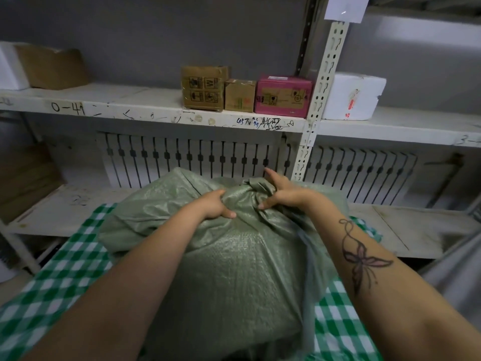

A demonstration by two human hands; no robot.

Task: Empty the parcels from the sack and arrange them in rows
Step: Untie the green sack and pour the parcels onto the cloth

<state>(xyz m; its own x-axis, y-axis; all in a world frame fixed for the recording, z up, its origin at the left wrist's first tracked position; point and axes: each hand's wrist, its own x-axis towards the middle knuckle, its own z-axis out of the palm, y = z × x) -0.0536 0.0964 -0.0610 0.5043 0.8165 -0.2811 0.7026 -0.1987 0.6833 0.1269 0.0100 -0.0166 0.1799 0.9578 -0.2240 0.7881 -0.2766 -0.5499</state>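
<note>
A full green woven sack [234,269] lies on a green-and-white checked cloth [67,277] in front of me, its tied neck [256,185] pointing away toward the shelves. My left hand [217,204] grips a fold of the sack just left of the neck. My right hand [282,191] grips the bunched neck, with one finger sticking out straight. The sack is tied shut, so no parcels inside it show.
A white metal shelf rack [145,110] stands behind. On it sit two brown boxes [203,88], a pink box [283,96], a white foam box [352,96] and a cardboard box [52,66] at far left. A lower shelf [406,227] runs behind the sack.
</note>
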